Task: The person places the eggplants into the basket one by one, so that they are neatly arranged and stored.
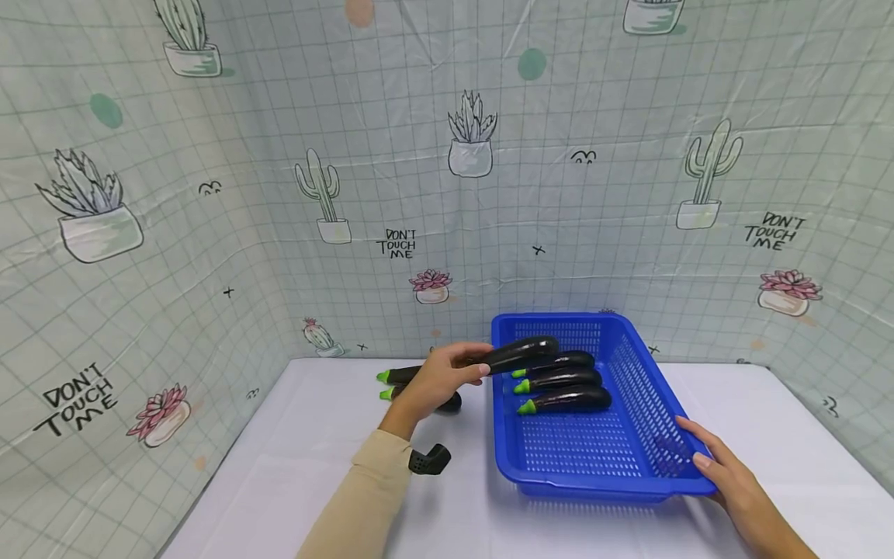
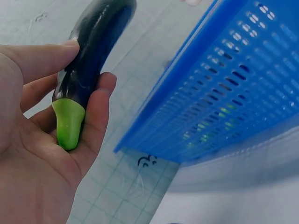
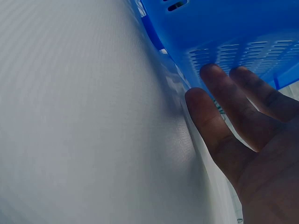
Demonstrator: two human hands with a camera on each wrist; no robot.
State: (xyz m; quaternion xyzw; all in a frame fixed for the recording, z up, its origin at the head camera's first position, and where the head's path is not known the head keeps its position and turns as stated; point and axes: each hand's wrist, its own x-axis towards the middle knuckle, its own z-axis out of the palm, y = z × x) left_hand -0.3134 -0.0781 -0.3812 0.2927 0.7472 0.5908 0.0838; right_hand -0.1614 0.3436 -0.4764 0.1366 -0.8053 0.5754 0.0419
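Note:
My left hand [image 1: 440,376] holds a dark, glossy eggplant [image 1: 520,353] near its stem end; its far end reaches over the left rim of a blue plastic basket [image 1: 587,484]. The left wrist view shows the thumb and fingers around this eggplant, its green cap against the palm. Three more eggplants lie side by side in the basket, among them the nearest eggplant [image 1: 569,400], green caps to the left. At the basket's front right corner my right hand [image 1: 733,473] grips the rim, thumb on top. Its other fingers [image 3: 224,88] touch the slotted outer side from below.
Two more eggplants lie left of the basket on the white table [image 1: 279,481], an upper eggplant [image 1: 403,376] and a lower eggplant [image 1: 451,404], partly hidden by my left hand. A cactus-print cloth [image 1: 545,210] hangs behind the table and along both sides.

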